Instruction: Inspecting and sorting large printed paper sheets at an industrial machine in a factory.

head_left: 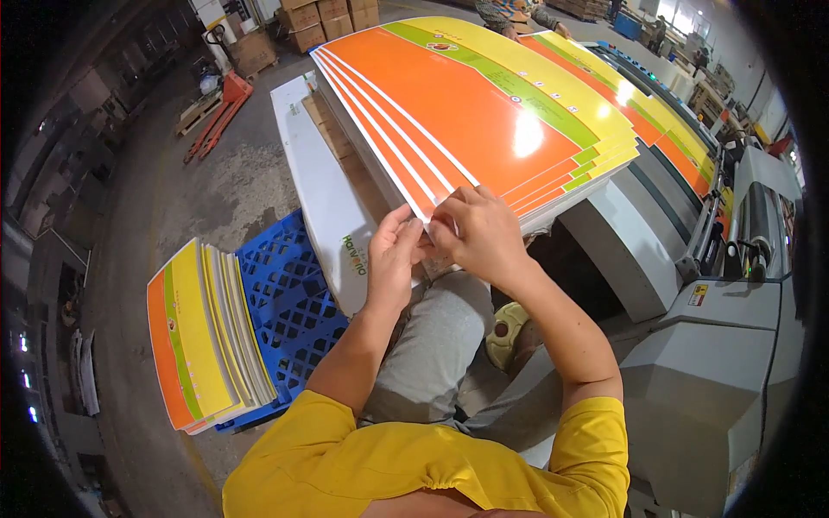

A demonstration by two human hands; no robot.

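Note:
In front of me is a tall stack of large printed sheets (414,95) in orange, green and yellow, its top sheets fanned out in steps with white margins showing. Both hands meet at its near left corner. My left hand (393,255) is closed, thumb and fingers pinching at the corner edge. Just beside it my right hand (481,231) is bent over the corner, its fingers closed on the sheet edges. How many sheets lie between the fingers is hidden.
A blue plastic pallet (289,293) at left carries a lower stack of similar sheets (203,337). A white board (332,250) lies beside the tall stack. Grey machinery (708,371) stands close at right. Farther off are a red pallet jack (226,112), cardboard boxes (308,34) and another person (514,13).

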